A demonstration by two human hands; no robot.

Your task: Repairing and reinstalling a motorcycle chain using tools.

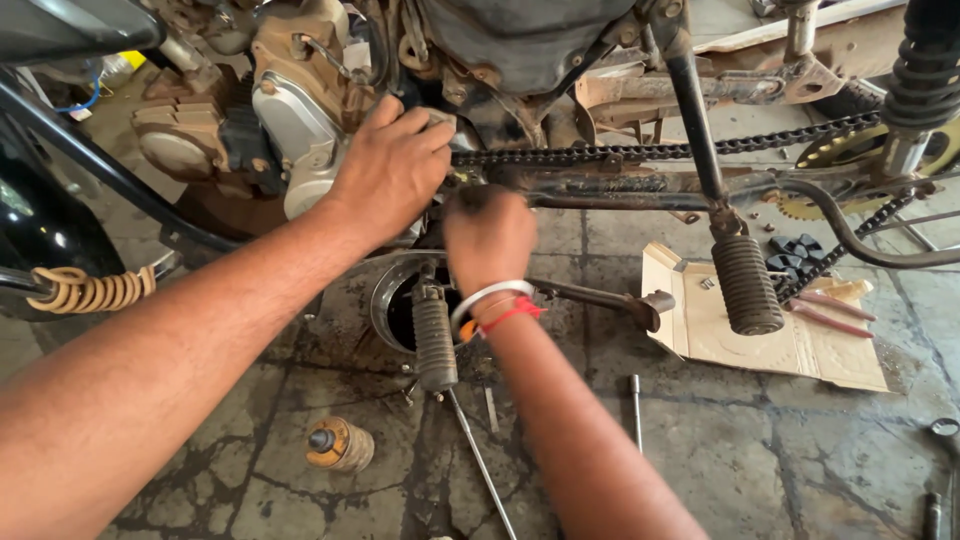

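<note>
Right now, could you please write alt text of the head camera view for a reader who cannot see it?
Two bare hands work at the front end of a motorcycle's drive chain: the left hand presses against the silver engine cover, the right hand, blurred, reaches in just below. Under them are a ribbed footpeg, loose rods on the cracked stone floor, and a cardboard sheet with pliers.

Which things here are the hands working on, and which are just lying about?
In hand: left hand on engine; right hand at the chain front end.

Lying about: cardboard, pliers, rod, yellow filter, black rubber pieces.
</note>
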